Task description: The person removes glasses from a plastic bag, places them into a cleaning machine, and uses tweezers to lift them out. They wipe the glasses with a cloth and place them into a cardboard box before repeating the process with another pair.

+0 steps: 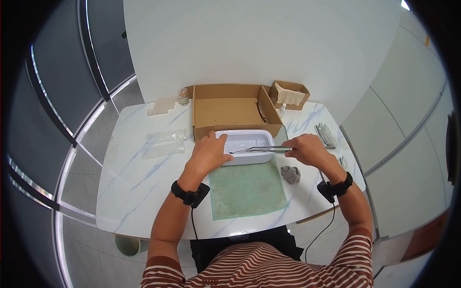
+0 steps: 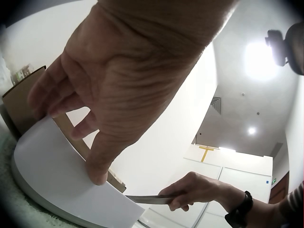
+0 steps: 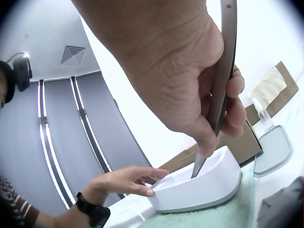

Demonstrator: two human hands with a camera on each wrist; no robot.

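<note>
A white plastic tub sits at the back of a green mat. My left hand holds its left end, thumb at the near rim and fingers over the far side; the left wrist view shows the thumb against the tub's wall. In my right hand are long metal tweezers, pinched between thumb and fingers. Their tips slope down into the tub from the right, as the right wrist view also shows. Inside lies something clear, with a small dark end near the tips; I cannot tell what it is.
An open cardboard box stands behind the tub, a smaller box with cloth at its right. A crumpled grey cloth lies right of the mat. Clear plastic sleeves and a glass jar are at left; wrapped items at right.
</note>
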